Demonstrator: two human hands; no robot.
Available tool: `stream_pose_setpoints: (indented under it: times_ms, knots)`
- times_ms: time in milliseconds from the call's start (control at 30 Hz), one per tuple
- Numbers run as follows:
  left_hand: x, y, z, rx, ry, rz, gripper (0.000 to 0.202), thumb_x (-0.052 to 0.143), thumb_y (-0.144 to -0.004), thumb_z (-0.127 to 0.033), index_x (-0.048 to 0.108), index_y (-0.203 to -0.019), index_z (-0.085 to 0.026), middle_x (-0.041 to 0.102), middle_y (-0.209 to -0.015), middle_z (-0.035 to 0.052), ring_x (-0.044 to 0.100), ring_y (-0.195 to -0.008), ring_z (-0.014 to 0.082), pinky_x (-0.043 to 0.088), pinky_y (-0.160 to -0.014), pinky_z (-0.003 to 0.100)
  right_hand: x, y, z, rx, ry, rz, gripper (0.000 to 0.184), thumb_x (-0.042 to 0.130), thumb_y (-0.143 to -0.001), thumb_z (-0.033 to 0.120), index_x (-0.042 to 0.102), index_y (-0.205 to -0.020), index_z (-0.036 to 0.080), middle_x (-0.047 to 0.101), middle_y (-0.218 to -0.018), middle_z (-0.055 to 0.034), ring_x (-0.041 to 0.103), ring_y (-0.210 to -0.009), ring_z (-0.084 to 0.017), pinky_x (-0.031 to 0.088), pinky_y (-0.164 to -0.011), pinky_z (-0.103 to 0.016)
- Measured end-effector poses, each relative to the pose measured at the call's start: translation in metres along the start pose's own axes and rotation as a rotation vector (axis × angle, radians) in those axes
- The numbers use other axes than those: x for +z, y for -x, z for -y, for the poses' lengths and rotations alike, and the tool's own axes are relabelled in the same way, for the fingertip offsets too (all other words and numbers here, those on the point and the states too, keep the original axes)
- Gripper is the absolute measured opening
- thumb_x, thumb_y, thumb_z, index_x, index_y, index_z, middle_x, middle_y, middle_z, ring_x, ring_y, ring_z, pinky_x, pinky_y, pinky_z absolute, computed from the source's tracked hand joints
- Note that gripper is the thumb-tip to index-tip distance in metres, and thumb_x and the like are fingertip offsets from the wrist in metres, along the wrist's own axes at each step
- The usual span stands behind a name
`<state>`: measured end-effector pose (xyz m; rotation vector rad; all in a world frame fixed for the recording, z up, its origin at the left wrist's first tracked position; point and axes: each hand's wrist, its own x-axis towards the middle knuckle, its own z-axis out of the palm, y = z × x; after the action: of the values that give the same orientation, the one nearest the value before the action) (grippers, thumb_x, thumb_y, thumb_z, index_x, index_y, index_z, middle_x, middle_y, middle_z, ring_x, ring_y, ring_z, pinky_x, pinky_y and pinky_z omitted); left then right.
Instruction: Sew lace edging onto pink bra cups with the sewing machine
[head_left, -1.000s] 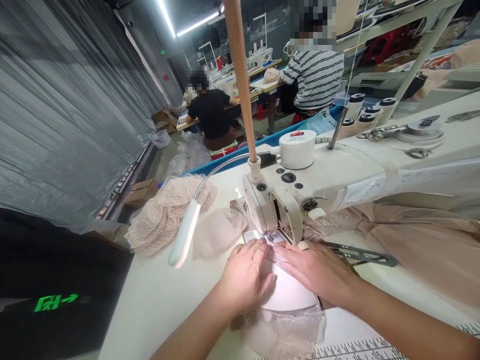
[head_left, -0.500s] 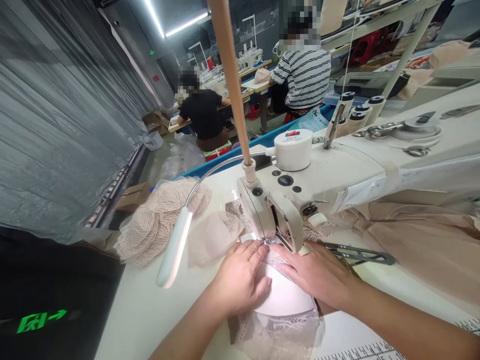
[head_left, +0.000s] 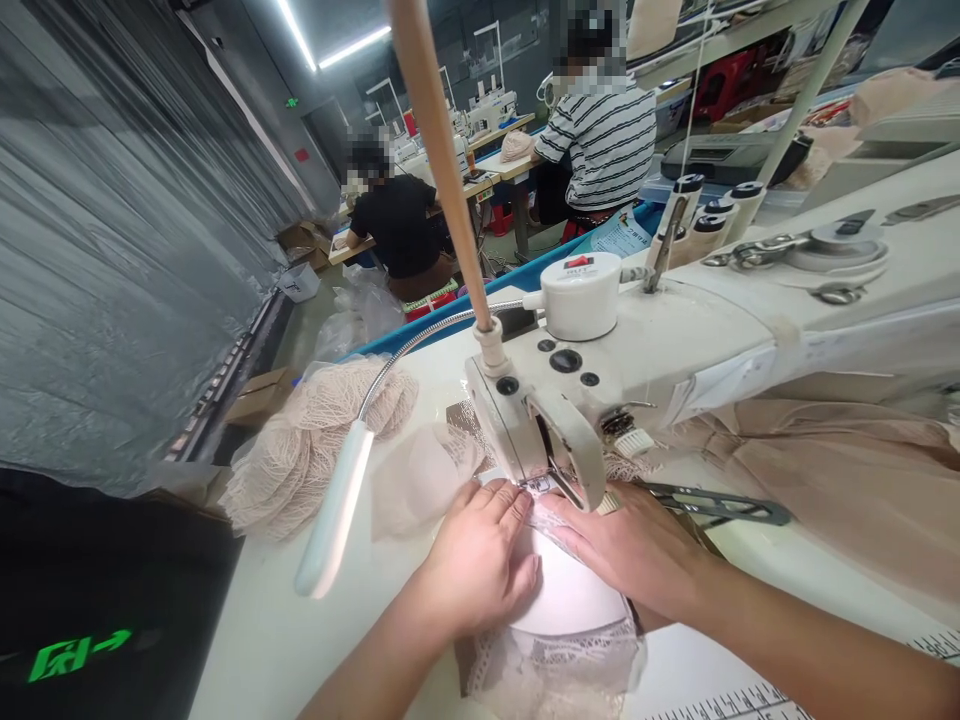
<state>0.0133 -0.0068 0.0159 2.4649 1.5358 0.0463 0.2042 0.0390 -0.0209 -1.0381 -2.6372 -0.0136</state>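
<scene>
My left hand (head_left: pixel 484 550) lies flat on pale lace fabric (head_left: pixel 555 660), its fingertips close to the presser foot (head_left: pixel 538 486) of a white sewing machine (head_left: pixel 510 430). From the other side my right hand (head_left: pixel 637 545) rests on the lace, fingers stretched toward the foot and thumb apart. Part of that hand is hidden behind the machine's head. Between the hands shows a smooth, brightly lit white area; I cannot tell whether it belongs to the piece. The lace hangs toward me below it.
A stack of beige lace pieces (head_left: pixel 315 440) and a sheer cup-shaped piece (head_left: pixel 420 470) lie left of the machine. A gooseneck lamp (head_left: pixel 337 510) reaches over the table. Beige cloth (head_left: pixel 840 460) and a dark slotted metal part (head_left: pixel 720 503) are at right. Two people sit at machines beyond.
The view has shifted slightly, so the lamp and background sit a little further left. Both hands keep nearly the same place on the lace by the presser foot.
</scene>
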Motion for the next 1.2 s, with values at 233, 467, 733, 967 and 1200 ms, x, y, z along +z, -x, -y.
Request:
stream_pose_setpoints:
  times_ms: [233,467,733,967,1200]
  knots:
    - [-0.004,-0.003,0.007,0.034,-0.008,0.03,0.03,0.05,-0.081,-0.032,0.064,-0.101,-0.015,0.063,-0.112,0.0137,0.053,-0.112,0.0311,0.029,-0.106,0.052,-0.001,-0.001,0.003,0.019,0.032,-0.027,0.015,0.056,-0.083,0.023,0.066,-0.093,0.022,0.067,-0.072,-0.0056,0.062,-0.065,-0.022,0.043,-0.057,-0.03]
    - [-0.008,-0.002,0.02,0.156,-0.057,0.004,0.035,0.047,-0.078,-0.017,0.061,-0.111,-0.014,0.064,-0.114,0.0117,0.055,-0.111,0.0281,0.031,-0.107,0.051,-0.004,0.0,0.0,0.005,-0.06,-0.1,0.017,0.053,-0.081,0.015,0.067,-0.088,0.021,0.065,-0.068,-0.0027,0.059,-0.062,-0.018,0.039,-0.054,-0.026]
    - [0.004,0.008,0.005,0.188,-0.062,-0.188,0.026,0.045,-0.086,-0.016,0.06,-0.106,-0.011,0.063,-0.107,0.0142,0.056,-0.098,0.0262,0.039,-0.099,0.051,0.004,0.008,-0.008,0.007,-0.132,-0.061,0.025,0.044,-0.085,0.011,0.066,-0.092,0.022,0.065,-0.075,-0.0019,0.058,-0.067,-0.017,0.038,-0.061,-0.027]
    - [0.015,0.007,0.0,0.204,-0.044,-0.284,0.02,0.045,-0.088,-0.017,0.06,-0.099,-0.01,0.061,-0.088,0.0107,0.053,-0.082,0.0214,0.042,-0.092,0.047,-0.002,0.008,-0.007,-0.068,-0.275,-0.066,0.031,0.042,-0.084,0.009,0.069,-0.089,0.023,0.064,-0.073,-0.0032,0.053,-0.066,-0.016,0.036,-0.061,-0.026]
    - [0.018,0.007,-0.002,0.201,-0.03,-0.3,0.019,0.045,-0.089,-0.016,0.058,-0.101,-0.011,0.059,-0.09,0.0091,0.052,-0.084,0.0204,0.04,-0.094,0.047,-0.003,0.008,-0.006,-0.131,-0.343,-0.07,0.03,0.041,-0.087,0.01,0.068,-0.09,0.021,0.062,-0.074,-0.0028,0.049,-0.066,-0.015,0.033,-0.061,-0.028]
